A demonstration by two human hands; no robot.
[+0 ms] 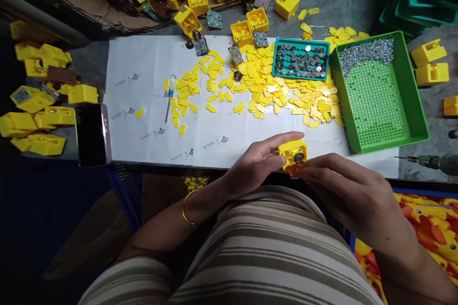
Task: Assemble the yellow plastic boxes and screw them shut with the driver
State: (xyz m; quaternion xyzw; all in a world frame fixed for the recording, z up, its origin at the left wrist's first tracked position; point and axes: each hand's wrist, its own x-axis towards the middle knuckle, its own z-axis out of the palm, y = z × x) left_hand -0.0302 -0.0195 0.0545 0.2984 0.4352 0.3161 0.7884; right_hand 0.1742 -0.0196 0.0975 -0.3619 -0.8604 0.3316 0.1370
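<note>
Near the front edge of the table, my left hand (pixel 255 162) grips a yellow plastic housing (pixel 285 149) from its left side. The housing's open face is turned up, and a small round speaker (pixel 298 157) shows inside it. My right hand (pixel 339 181) is at the housing's lower right corner, its thumb and fingertips pinched together there. Whatever is between those fingertips is too small or hidden to name. Beyond the hands lies a wide spread of small yellow plastic covers (pixel 265 76) on white paper.
A green basket (pixel 422 119) holds many small screws (pixel 368 50). A teal tray (pixel 275 64) carries small round speakers. A screwdriver (pixel 171 93) and a phone (pixel 91 136) lie to the left, an electric screwdriver (pixel 429 161) to the right. Yellow housings (pixel 288 4) and circuit boards (pixel 214 19) crowd the back.
</note>
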